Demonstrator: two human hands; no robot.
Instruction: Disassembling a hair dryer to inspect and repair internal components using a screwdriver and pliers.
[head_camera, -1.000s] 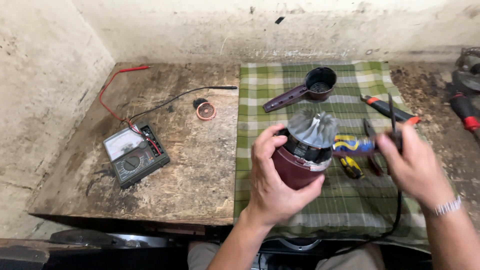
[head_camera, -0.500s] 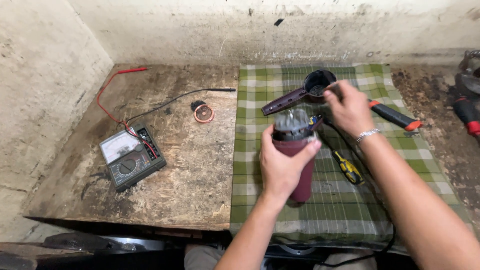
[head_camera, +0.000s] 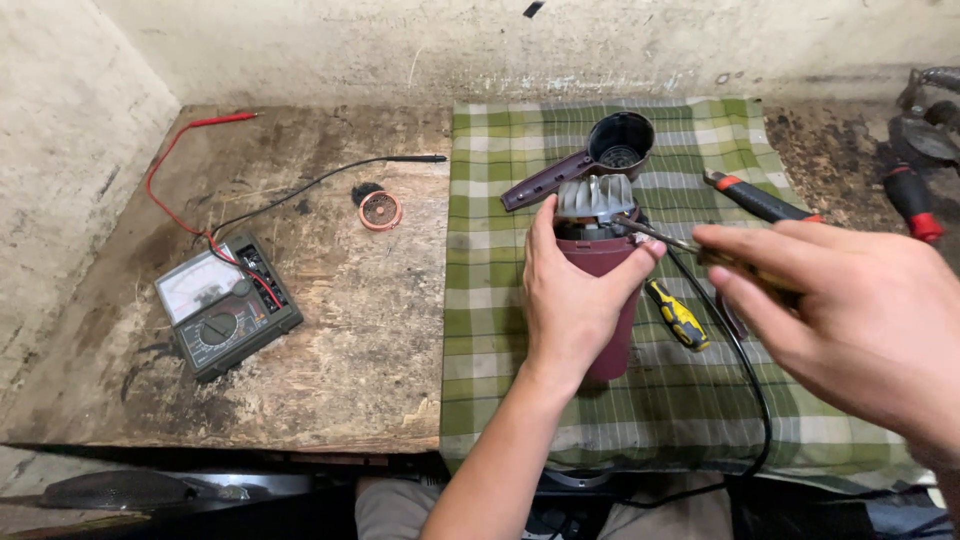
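We saw a green-and-cream plaid cloth (head_camera: 500, 330), a maroon housing (head_camera: 603, 300), a yellow-and-black screwdriver (head_camera: 679, 316), red and black meter leads (head_camera: 190, 180).

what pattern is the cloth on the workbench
The cloth is a green, white and dark plaid check, seen in the head view.

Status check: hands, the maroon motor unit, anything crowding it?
Left hand gripping maroon motor housing upright on checked cloth. Right hand holds thin metal tool, tip at the fan. Yellow screwdriver and black cord close beside.
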